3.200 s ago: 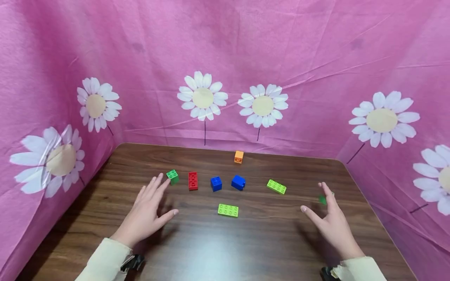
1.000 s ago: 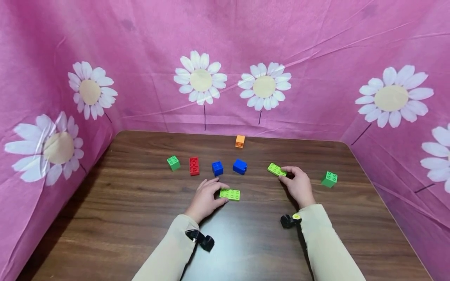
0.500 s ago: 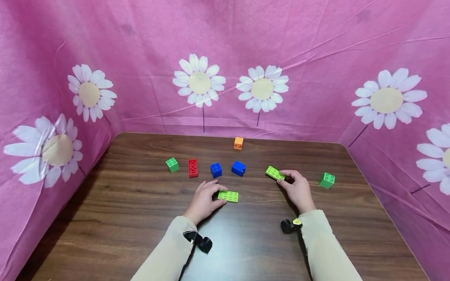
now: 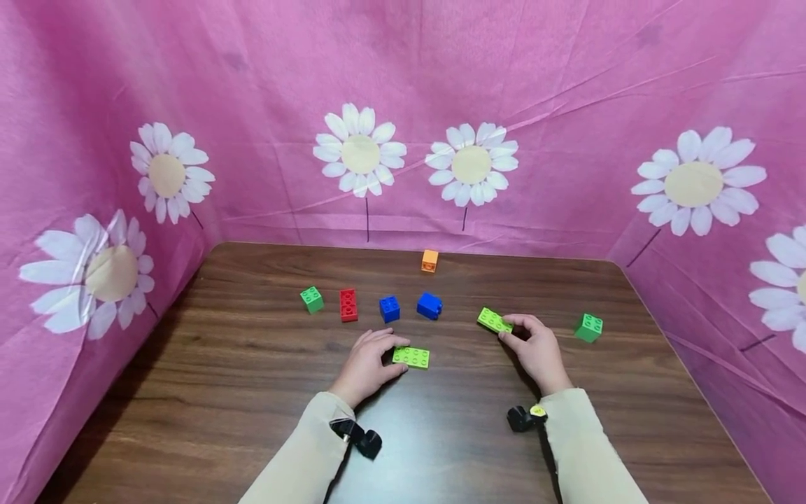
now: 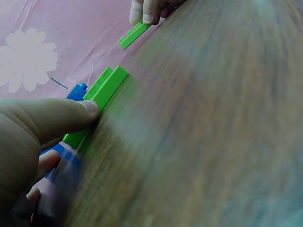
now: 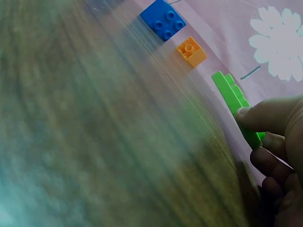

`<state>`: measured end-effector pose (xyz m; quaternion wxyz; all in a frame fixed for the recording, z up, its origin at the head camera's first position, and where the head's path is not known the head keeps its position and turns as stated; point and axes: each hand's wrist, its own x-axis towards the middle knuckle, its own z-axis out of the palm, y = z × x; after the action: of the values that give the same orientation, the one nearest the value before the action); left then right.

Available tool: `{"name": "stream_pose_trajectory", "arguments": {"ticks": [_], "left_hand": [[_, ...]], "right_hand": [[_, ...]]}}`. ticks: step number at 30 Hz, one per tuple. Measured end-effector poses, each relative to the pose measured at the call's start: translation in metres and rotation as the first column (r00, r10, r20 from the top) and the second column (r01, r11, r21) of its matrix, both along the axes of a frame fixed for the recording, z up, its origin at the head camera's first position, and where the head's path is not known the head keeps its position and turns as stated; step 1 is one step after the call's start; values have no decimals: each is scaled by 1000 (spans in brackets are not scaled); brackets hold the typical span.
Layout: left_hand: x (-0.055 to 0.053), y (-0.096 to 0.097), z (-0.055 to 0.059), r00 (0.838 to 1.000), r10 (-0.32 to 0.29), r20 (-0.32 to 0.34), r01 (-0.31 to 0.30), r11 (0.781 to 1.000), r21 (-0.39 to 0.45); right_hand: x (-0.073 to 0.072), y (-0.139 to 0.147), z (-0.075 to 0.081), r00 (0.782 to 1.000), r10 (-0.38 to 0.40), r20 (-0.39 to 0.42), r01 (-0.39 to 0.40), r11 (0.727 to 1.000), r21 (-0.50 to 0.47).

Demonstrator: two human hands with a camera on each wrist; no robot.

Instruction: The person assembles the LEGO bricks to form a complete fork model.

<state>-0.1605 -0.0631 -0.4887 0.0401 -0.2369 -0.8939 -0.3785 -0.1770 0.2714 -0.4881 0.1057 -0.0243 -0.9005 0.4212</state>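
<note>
Two lime green toy bricks, each with two rows of studs, are at my hands. My left hand (image 4: 370, 365) pinches the left end of the nearer lime brick (image 4: 416, 358) between thumb and fingers, studs up. In the left wrist view the thumb presses on the long side of this brick (image 5: 114, 84). Further right, my right hand (image 4: 536, 350) pinches the right end of the other lime brick (image 4: 492, 319). The right wrist view shows the thumb on the side of that brick (image 6: 228, 93), with the fingers behind it partly hidden.
Along the wooden table (image 4: 252, 392) stand a green brick (image 4: 311, 299), an upturned red brick (image 4: 348, 305), a blue brick (image 4: 390, 308), a blue brick on its side (image 4: 429, 306) and another green brick (image 4: 589, 327). An orange brick (image 4: 429, 261) sits near the back edge, before a pink flowered cloth (image 4: 403, 63).
Over three seconds, both hands came inward from open poses at the sides and took hold of the lime bricks. Within the last second the hands and bricks have hardly moved; the view shifts slightly.
</note>
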Motion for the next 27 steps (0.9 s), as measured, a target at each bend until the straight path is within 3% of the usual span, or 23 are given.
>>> {"name": "stream_pose_trajectory", "arguments": {"ticks": [5, 15, 27], "left_hand": [[-3, -4, -1, 1000, 14, -15, -14, 1000, 25], [-5, -16, -1, 1000, 7, -1, -7, 1000, -4], [-3, -13, 1, 1000, 6, 15, -5, 999, -44]], "right_hand": [[1, 2, 2, 1000, -2, 4, 2, 1000, 5], [1, -3, 1, 998, 15, 60, -17, 999, 32], [4, -3, 7, 994, 10, 113, -15, 999, 50]]}}
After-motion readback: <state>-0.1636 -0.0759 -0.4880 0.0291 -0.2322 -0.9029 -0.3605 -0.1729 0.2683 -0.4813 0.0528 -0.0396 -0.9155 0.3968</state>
